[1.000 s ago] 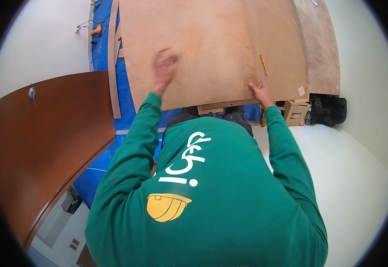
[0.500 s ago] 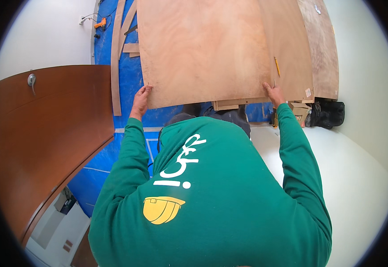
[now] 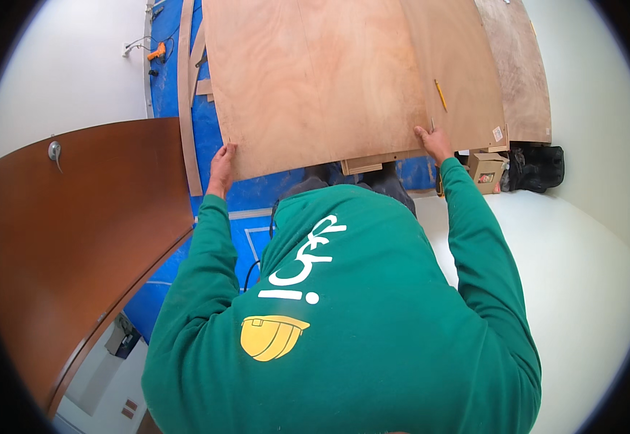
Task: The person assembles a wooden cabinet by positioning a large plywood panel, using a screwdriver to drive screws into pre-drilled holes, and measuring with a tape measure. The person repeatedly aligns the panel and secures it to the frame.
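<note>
A large pale plywood sheet [image 3: 308,79] lies in front of me, its near edge facing my body. My left hand [image 3: 222,165] pinches its near left corner, thumb and fingers closed on the edge. At the near right corner, my right hand [image 3: 437,142] is closed on the same sheet, with something thin and short showing by the fingertips. Beneath the sheet, a second plywood sheet [image 3: 467,87] sticks out to the right. A yellow pencil [image 3: 440,95] rests on it, just beyond my right hand.
Long wooden strips [image 3: 187,94] lie on the blue floor covering [image 3: 163,94] at left, near an orange corded tool [image 3: 157,52]. A brown door [image 3: 83,239] stands left. Rightward are another plywood panel [image 3: 514,65], a cardboard box [image 3: 486,172] and a black bag [image 3: 539,168].
The view has turned slightly. Both hands keep their grip, and the sheet's near edge appears a little farther left, its right end higher. The pencil stays beside the right hand.
</note>
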Available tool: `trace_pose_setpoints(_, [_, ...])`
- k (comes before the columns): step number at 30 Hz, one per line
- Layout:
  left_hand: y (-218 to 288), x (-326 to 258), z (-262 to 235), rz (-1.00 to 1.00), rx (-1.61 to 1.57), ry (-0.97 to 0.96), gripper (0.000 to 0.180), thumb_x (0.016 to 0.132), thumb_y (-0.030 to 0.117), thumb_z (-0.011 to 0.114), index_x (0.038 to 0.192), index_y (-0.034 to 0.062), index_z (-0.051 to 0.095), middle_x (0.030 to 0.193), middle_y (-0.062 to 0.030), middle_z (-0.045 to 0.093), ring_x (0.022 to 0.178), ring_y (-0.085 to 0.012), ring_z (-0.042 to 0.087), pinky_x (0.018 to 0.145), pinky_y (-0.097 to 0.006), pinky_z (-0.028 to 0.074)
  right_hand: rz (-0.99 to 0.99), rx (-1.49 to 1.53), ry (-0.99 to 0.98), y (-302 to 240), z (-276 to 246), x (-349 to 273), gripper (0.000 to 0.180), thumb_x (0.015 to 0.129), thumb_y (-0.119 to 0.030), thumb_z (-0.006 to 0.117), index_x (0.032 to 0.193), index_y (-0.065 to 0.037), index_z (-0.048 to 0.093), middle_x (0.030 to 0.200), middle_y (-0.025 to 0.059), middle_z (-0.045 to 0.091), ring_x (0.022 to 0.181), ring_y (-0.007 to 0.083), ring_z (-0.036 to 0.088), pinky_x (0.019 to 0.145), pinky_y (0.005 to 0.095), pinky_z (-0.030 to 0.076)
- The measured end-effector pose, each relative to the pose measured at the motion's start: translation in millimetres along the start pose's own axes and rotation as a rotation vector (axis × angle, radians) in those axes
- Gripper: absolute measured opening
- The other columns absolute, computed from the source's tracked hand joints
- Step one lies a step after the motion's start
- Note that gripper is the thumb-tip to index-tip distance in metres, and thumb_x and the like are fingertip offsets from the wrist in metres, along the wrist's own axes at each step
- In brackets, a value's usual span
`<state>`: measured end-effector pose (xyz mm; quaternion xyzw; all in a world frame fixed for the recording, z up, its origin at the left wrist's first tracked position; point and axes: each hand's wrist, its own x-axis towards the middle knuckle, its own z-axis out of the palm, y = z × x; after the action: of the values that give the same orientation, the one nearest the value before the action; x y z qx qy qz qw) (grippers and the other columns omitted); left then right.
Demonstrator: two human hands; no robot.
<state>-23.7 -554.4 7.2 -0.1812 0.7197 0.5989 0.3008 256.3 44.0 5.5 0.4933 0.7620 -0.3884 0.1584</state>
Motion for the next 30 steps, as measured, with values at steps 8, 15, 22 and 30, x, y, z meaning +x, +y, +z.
trace_pose_setpoints(8, [-1.9,-5.3,4.8,0.029,-0.052,-0.003,0.04,0.109,0.037,0.071,0.132,0.0032,0.074,0.129,-0.0024,0.075,0.122,-0.0136,0.064,0.108,-0.031,0.048,-0.023,0.039,0.086,-4.1,-2.3,-13.5,0.073,0.092,-0.054,0.081,0.122,0.011,0.07,0.121,0.0349,0.074,0.118,0.048,0.071,0.101,0.0516,0.055])
trace_pose_setpoints(15, [2.9,-6.4,9.4,0.0,-0.002,0.024,0.043,0.111,0.032,0.069,0.138,-0.0017,0.07,0.134,-0.0046,0.073,0.127,-0.0158,0.064,0.111,-0.033,0.049,-0.058,-0.049,0.171,4.8,5.4,-3.4,0.065,0.093,-0.051,0.084,0.12,0.007,0.07,0.108,0.0247,0.076,0.1,0.0324,0.072,0.088,0.0472,0.056])
trace_pose_setpoints(22, [-5.6,-9.4,11.0,0.036,-0.065,-0.013,0.043,0.109,0.032,0.072,0.137,-0.001,0.071,0.133,-0.0049,0.074,0.129,-0.0163,0.064,0.111,-0.032,0.049,-0.032,0.019,0.198,3.0,1.3,-4.3,0.067,0.088,-0.049,0.086,0.118,0.008,0.071,0.115,0.031,0.076,0.112,0.0444,0.074,0.096,0.0498,0.057])
trace_pose_setpoints(30, [67.1,-17.7,58.7,0.49,0.783,0.14,0.022,0.105,0.021,0.074,0.109,0.0009,0.083,0.114,-0.0062,0.08,0.106,-0.0163,0.07,0.093,-0.034,0.056,0.094,0.064,0.145,10.5,3.7,5.6,0.074,0.084,-0.051,0.092,0.118,0.01,0.069,0.116,0.0302,0.076,0.109,0.0415,0.075,0.094,0.049,0.058])
